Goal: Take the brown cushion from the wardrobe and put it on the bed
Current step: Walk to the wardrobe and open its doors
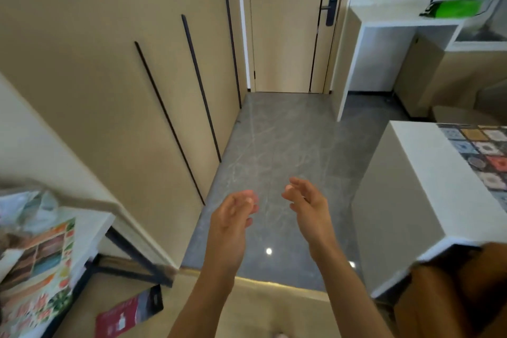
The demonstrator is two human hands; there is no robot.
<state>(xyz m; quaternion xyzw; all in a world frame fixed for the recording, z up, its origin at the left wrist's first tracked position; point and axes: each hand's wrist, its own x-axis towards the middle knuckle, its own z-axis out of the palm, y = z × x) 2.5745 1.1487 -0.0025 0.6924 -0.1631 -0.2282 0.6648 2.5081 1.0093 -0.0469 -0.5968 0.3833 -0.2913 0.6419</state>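
The beige wardrobe (115, 68) runs along the left wall, its doors closed and marked by long thin black handles (200, 85). No brown cushion shows outside it, and the bed is out of view. My left hand (233, 217) and my right hand (307, 200) are held out in front of me over the grey floor, palms facing each other, fingers loosely apart, holding nothing. Both hands are to the right of the wardrobe doors and touch nothing.
A closed beige door with a black lock (332, 5) stands ahead. A white counter with a patterned mat (417, 173) is at right, a brown object (466, 291) at lower right. A small table with colourful paper (52, 252) sits at lower left, a red packet (129, 313) on the floor.
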